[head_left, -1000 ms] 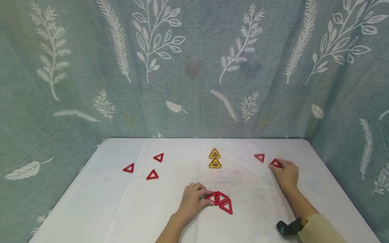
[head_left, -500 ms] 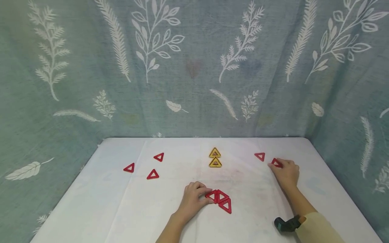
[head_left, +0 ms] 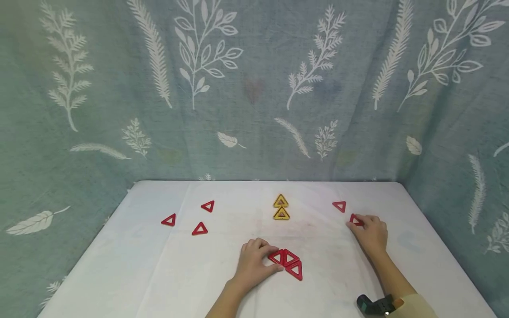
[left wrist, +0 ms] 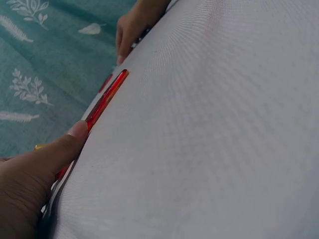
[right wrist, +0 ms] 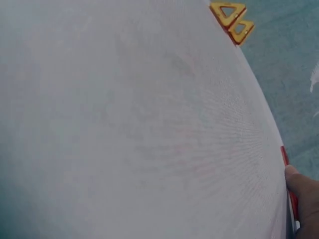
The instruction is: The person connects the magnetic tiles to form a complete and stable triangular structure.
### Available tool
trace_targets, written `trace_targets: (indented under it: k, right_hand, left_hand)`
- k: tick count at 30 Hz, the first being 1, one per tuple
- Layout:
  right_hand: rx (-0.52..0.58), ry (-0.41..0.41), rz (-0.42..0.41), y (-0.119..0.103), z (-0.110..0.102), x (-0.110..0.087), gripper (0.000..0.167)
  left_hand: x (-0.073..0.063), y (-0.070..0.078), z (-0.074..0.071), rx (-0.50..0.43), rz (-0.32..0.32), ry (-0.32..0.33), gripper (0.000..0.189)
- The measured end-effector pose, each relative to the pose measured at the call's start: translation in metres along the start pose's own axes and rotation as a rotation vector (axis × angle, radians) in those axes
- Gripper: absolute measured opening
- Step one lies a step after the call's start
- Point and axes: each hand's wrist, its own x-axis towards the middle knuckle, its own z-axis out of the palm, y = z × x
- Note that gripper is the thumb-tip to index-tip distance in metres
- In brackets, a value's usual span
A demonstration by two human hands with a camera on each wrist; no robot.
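Note:
Three red triangular frame tiles lie edge to edge near the table's front middle. My left hand (head_left: 254,261) holds the leftmost red triangle tile (head_left: 282,258) between thumb and fingers. Beside it lie the middle tile (head_left: 292,254) and the lower right tile (head_left: 300,270). In the left wrist view, the thumb presses near a red tile edge (left wrist: 106,99). Farther right, my right hand (head_left: 373,232) pinches another red triangle tile (head_left: 351,218), partly covered by the fingers. Its thumb and a sliver of red tile (right wrist: 294,205) show at the right wrist view's edge.
Two yellow triangle tiles (head_left: 281,218) stand point to base at the back middle. A loose red triangle (head_left: 339,202) lies behind my right hand. Three more red triangles (head_left: 199,233) are spread at left. A dark device (head_left: 374,305) sits at the right wrist. Patterned curtain (head_left: 254,141) surrounds the white table.
My right hand has drawn slightly nearer and leftward with its red triangle. My left thumb has shifted a little right along the joined tiles; the other tiles stay put.

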Motion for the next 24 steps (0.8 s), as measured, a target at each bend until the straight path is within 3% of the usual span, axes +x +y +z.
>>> trace_targets:
  k: [9, 19, 24]
  right_hand:
    - [0.033, -0.038, -0.056, 0.000, 0.000, -0.010, 0.054]
    - [0.051, -0.093, -0.174, -0.004, 0.001, -0.020, 0.050]
    - [0.064, -0.081, -0.227, -0.004, 0.005, -0.024, 0.050]
  left_hand:
    - [0.001, 0.001, 0.000, -0.005, -0.004, 0.010, 0.039]
    - [0.001, 0.002, -0.002, -0.012, 0.013, 0.006, 0.036]
    - [0.001, 0.002, -0.003, -0.015, 0.017, 0.004, 0.037]
